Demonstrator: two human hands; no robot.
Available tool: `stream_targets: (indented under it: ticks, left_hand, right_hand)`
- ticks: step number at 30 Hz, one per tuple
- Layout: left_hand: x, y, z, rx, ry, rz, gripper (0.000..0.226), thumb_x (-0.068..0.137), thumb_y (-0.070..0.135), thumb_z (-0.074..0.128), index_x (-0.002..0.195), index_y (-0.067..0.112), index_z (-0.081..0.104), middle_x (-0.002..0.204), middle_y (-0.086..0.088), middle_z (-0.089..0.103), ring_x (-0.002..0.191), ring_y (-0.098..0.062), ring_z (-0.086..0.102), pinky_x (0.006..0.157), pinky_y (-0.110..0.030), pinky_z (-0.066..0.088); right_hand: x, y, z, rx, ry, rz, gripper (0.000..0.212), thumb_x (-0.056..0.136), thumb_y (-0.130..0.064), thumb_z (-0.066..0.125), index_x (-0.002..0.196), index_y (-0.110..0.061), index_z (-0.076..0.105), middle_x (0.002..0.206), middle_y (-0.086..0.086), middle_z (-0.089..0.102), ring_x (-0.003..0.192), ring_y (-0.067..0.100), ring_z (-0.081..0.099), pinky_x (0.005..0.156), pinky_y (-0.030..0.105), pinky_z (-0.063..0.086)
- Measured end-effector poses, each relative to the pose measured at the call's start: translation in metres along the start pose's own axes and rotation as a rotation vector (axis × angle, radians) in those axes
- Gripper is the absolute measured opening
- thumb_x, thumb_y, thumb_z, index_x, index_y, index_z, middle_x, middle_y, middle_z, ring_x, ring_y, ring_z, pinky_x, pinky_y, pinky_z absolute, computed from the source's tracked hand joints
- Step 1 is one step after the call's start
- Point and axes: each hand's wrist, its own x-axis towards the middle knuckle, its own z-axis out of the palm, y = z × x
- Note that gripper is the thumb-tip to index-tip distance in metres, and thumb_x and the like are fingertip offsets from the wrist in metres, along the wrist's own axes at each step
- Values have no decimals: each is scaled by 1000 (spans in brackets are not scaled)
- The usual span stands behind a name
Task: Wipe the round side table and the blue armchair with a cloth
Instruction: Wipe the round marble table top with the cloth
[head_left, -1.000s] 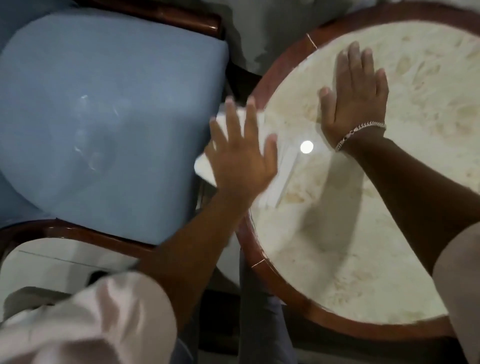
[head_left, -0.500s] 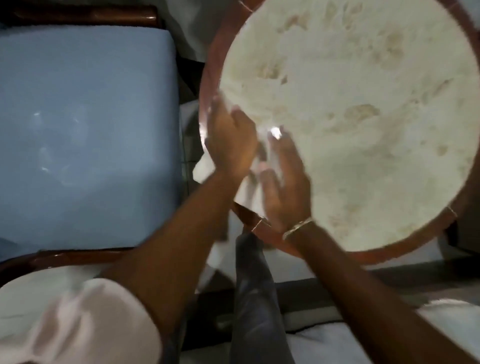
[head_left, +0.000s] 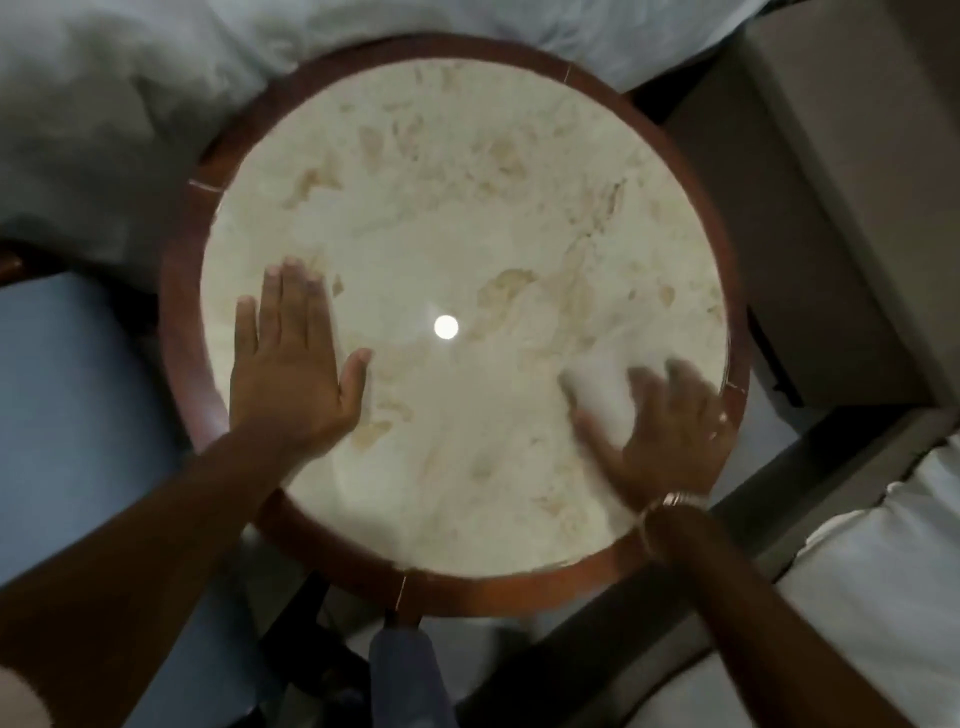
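We look straight down on the round side table, its pale marbled top ringed by a reddish-brown wooden rim, with a small bright spot of reflected light near the middle. Our left hand lies flat on the left part of the top, palm down, fingers straight and pressed together, thumb held out to the side. Our right hand rests on the white cloth near the right rim; it is blurred, its fingers look spread over the cloth, and we cannot tell whether they pinch it. A bracelet circles that wrist. The blue armchair stands just beside the table on the left.
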Motion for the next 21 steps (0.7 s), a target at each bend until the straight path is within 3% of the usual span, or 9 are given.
stream_targets:
  ticks: [4,7,10,12,14,16,18,20,21]
  left_hand:
    - [31,8,-3,20,-25,6,86,97,57,24,159,1,3,169,-23,3,158,-36,1,126,-56,10]
    - [29,12,-10,49,-47,-7,85,97,55,27,159,0,5,169,-23,4,158,-36,1,126,-57,13]
    - [31,11,-15,28,-95,-31,85,96,52,30,158,-1,9,168,-24,9,157,-36,4,125,-58,15]
    - [32,12,-15,18,-108,-54,85,95,52,32,158,-1,11,168,-24,10,158,-35,5,125,-58,15]
    - [33,14,-13,31,-82,-30,84,95,51,32,158,-2,13,168,-25,11,157,-36,5,126,-56,13]
    - [34,14,-10,31,-48,-13,84,95,51,33,157,-3,15,168,-25,12,157,-36,6,126,-56,13]
    - [32,13,-8,15,-17,-11,84,95,50,35,158,-2,15,168,-24,11,157,-36,6,126,-56,14]
    - [31,13,-8,0,-3,-15,85,94,50,36,158,-1,15,169,-22,11,157,-36,8,126,-56,14]
    - [31,14,-8,-4,0,-19,84,93,50,37,157,-2,18,168,-22,13,157,-36,9,125,-56,15]
  right_hand:
    - [123,-57,-15,169,52,8,83,78,-91,22,149,-47,20,169,5,7,154,36,8,113,75,13]
    - [69,-125,6,52,87,-420,76,88,-81,18,156,-45,16,171,2,7,156,35,8,113,72,14]
    - [-26,-83,12,46,2,-670,72,89,-76,36,153,-42,33,169,2,16,154,31,21,104,67,33]
    - [-4,-35,4,-3,0,-551,75,88,-77,30,151,-38,36,167,4,18,149,35,29,101,67,37]
    - [70,-23,-5,6,21,-203,76,90,-77,21,155,-38,24,168,8,16,149,39,24,107,73,30]
    - [166,-57,-18,188,132,152,75,91,-76,18,156,-39,16,169,6,11,153,38,16,114,74,16]
    - [237,-128,-37,557,165,261,75,92,-73,20,158,-36,18,170,5,9,155,34,10,116,72,10]
    - [242,-213,-33,883,194,-66,70,95,-68,30,155,-32,31,167,6,23,154,33,20,116,69,12]
    - [224,-252,-26,635,304,-353,68,94,-68,38,151,-32,39,164,5,32,151,33,28,116,65,14]
